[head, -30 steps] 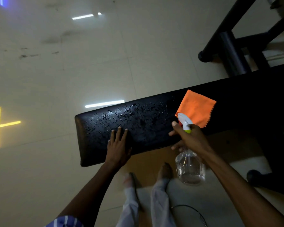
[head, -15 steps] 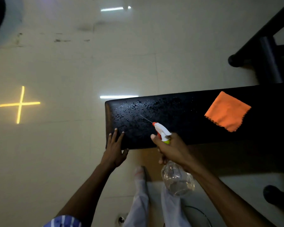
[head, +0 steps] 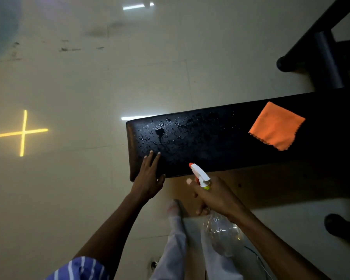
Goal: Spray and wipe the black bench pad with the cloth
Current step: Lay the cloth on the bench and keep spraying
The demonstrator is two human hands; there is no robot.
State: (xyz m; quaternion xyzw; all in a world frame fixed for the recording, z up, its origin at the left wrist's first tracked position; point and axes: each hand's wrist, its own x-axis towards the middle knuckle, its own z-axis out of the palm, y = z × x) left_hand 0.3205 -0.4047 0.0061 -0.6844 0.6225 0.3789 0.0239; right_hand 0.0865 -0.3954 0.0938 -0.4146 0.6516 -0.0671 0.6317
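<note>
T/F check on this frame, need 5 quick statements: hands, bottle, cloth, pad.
1. The right hand grips the spray bottle. True.
2. The orange cloth is in the left hand. False: it lies on the pad, away from both hands.
3. The left hand rests flat on the pad's near corner, fingers straight. True.
4. The pad is dry all over. False: droplets cover its left end.
5. The bottle's nozzle points away from the pad. False: it points toward the pad's wet end.
</note>
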